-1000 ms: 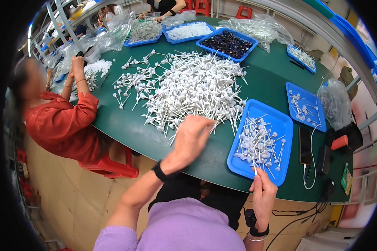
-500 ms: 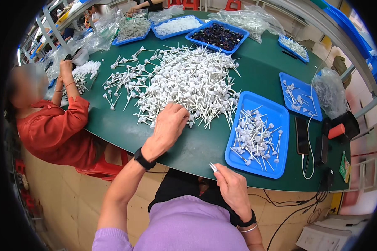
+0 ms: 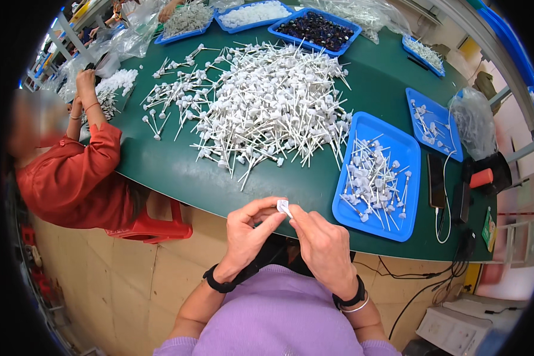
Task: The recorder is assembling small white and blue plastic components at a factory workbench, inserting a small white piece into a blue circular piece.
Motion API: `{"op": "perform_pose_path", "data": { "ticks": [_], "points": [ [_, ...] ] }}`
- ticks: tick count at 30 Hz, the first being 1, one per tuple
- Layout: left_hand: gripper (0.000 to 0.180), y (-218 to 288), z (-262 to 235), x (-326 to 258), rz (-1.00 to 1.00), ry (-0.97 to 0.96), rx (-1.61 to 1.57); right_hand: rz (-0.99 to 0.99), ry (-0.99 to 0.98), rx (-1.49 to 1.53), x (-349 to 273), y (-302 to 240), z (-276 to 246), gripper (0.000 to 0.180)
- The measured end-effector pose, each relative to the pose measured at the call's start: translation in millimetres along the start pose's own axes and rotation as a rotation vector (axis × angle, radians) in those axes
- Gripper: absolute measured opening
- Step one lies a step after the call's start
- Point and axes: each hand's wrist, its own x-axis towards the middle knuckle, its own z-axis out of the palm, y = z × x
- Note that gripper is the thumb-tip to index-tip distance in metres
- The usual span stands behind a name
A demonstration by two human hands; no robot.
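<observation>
My left hand (image 3: 247, 237) and my right hand (image 3: 326, 248) meet at the front edge of the green table. Between the left thumb and fingers is a small piece with a white faceted head (image 3: 282, 204); its stem is hidden. My right hand is closed on tweezers (image 3: 288, 212), of which only the pale tip shows, touching the white head. Beyond lies a big heap of white-headed sticks (image 3: 273, 107). To the right, a blue tray (image 3: 345, 204) holds several similar sticks, some with a dark band.
Another blue tray (image 3: 436, 107) with a few sticks, a phone (image 3: 436, 178) with a white cable and a black box (image 3: 460, 202) lie right. At the back stand trays, one of dark beads (image 3: 317, 29). A person in a red top (image 3: 71, 178) works at left.
My left hand has drawn back from the heap with a white-headed piece in its fingers. My right hand, with the tweezers, has moved up and left to meet it.
</observation>
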Motion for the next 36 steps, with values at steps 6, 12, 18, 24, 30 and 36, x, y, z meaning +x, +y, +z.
{"op": "perform_pose_path", "data": {
  "ticks": [6,12,18,24,30,36],
  "points": [
    [0.025,-2.4,-3.1,-0.7,0.000,0.000,-0.026,0.052,-0.073,0.017,-0.8,-4.0,0.9,0.031],
    [0.027,-5.7,2.0,-2.4,0.056,0.031,-0.028,0.091,-0.069,0.046,-0.3,-5.6,3.0,0.029],
    [0.027,-13.7,7.7,-4.6,0.091,0.098,-0.065,0.145,-0.059,0.092,-4.0,-5.8,11.0,0.029],
    [0.026,-17.3,10.0,-5.0,0.105,0.093,-0.096,0.150,-0.032,0.185,-4.9,-3.5,11.6,0.025],
    [0.025,-16.5,7.8,-5.3,0.035,0.052,-0.138,0.094,-0.029,0.095,-2.4,2.3,4.5,0.017],
    [0.026,-15.4,6.8,-4.3,0.053,0.052,-0.126,0.078,-0.040,0.064,-0.4,1.1,3.9,0.019]
  ]
}}
